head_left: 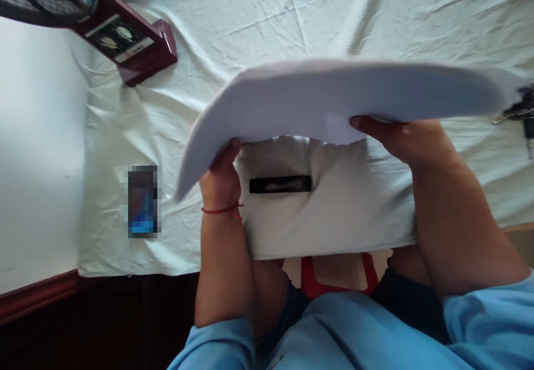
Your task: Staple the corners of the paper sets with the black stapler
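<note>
A pale-green, cloth-covered counter (317,8) is lying beneath a broad, curving white sheet (300,103) — the left hand (221,178) and right hand (406,141) are clamping their grips on its near edge — while a slim black rectangular bar (280,184) is resting near the left hand.

My left forearm (225,264) reaches forward, left grip (222,176) pinched closed; my right forearm (456,220) slants inward, right grip (403,139) pinched too, its thumb (362,124) pointing left.

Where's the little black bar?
In the head view, the black bar lies near the middle on the pale cloth, right of the left hand, below the white sheet.
</note>
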A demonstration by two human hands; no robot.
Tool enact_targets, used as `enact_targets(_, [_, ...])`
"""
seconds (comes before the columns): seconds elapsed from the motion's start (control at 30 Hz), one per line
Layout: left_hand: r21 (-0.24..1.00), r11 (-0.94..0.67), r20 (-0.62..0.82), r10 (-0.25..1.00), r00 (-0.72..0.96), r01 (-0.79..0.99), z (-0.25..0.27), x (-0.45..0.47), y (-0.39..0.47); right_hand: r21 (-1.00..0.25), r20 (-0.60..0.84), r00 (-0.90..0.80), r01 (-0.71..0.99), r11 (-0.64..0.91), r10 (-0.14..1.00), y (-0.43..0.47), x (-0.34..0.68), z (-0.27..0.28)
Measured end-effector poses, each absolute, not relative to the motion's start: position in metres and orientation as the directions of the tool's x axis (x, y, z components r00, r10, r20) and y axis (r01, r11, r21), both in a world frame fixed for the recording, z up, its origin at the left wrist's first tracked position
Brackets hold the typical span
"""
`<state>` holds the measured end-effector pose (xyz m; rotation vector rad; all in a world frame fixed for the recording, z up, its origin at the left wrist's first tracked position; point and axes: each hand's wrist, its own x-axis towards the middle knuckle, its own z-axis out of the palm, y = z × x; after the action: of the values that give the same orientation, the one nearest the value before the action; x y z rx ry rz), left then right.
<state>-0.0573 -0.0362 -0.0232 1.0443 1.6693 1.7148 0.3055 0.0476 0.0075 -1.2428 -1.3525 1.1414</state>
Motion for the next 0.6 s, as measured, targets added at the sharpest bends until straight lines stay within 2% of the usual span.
enact_targets(0.07, [0.977, -0.141, 0.208, 0.784, -0.584, 0.159, -0.022, -0.05, -0.033, -0.996, 0.053, -0.051, 0.075, 0.057, 0.997, 0.049, 0.304, 0.006])
enact_targets(0.2, [0.986, -0.156, 0.162, 0.807, -0.568, 0.06, -0.021, -0.042, -0.026, -0.995, 0.045, -0.021, -0.089, 0.043, 0.999, 0.051, 0.299, 0.006])
enact_targets(0.33, [0.985, -0.166, 0.161, 0.805, -0.572, 0.043, -0.017, -0.038, -0.027, -0.964, -0.092, 0.031, -0.253, -0.081, 0.995, 0.054, 0.294, 0.013])
enact_targets(0.47, [0.993, -0.12, 0.094, 0.87, -0.484, -0.022, -0.013, -0.03, -0.028, -0.94, -0.158, 0.058, -0.313, -0.133, 0.986, 0.058, 0.292, 0.017])
enact_targets(0.6, [0.997, -0.063, 0.038, 0.862, -0.505, -0.033, -0.013, -0.028, -0.029, -0.942, -0.189, 0.063, -0.293, -0.163, 0.98, 0.06, 0.293, 0.016])
